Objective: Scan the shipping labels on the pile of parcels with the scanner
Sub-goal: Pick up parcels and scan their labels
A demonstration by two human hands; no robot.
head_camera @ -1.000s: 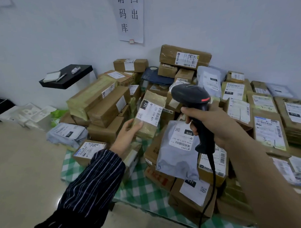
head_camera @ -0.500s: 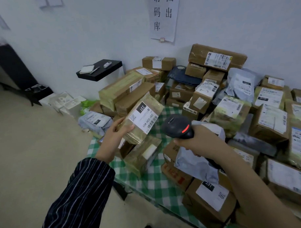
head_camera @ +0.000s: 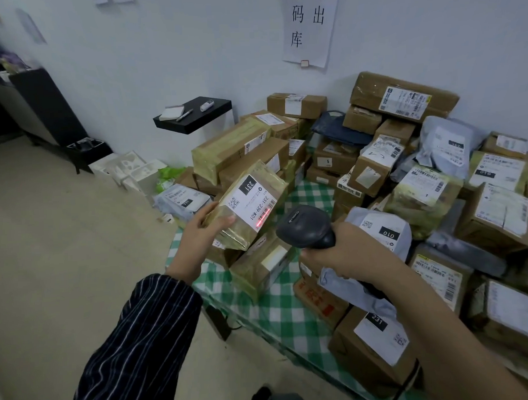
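Now the red scan line (head_camera: pixel 263 218) is falling across the barcode at the near end of the white shipping label (head_camera: pixel 250 200). Half a second ago the label was showing no beam at all, so the aim has only just landed.

My left hand (head_camera: pixel 202 229) is gripping the tape-wrapped brown cardboard parcel (head_camera: pixel 238 238) by its left end, thumb curled over the top face. It is holding the parcel in the air above the left corner of the bench (head_camera: pixel 287 309), which is wearing a green-and-white checked cloth. The parcel is tilting so that the label is facing up and to the right.

My right hand (head_camera: pixel 345 251) is closing round the grip of the black handheld scanner (head_camera: pixel 305 226), whose head is pointing left at the label from just beside the parcel. The trigger finger is hiding under the scanner, so I cannot tell whether it is pressing.

I am judging that this label is being read at this instant, though nothing here is showing whether the read is registering. The pile of brown cartons and grey mailer bags (head_camera: pixel 405 177) is sitting on the right and far side of the bench, so most of the task is looking undone.
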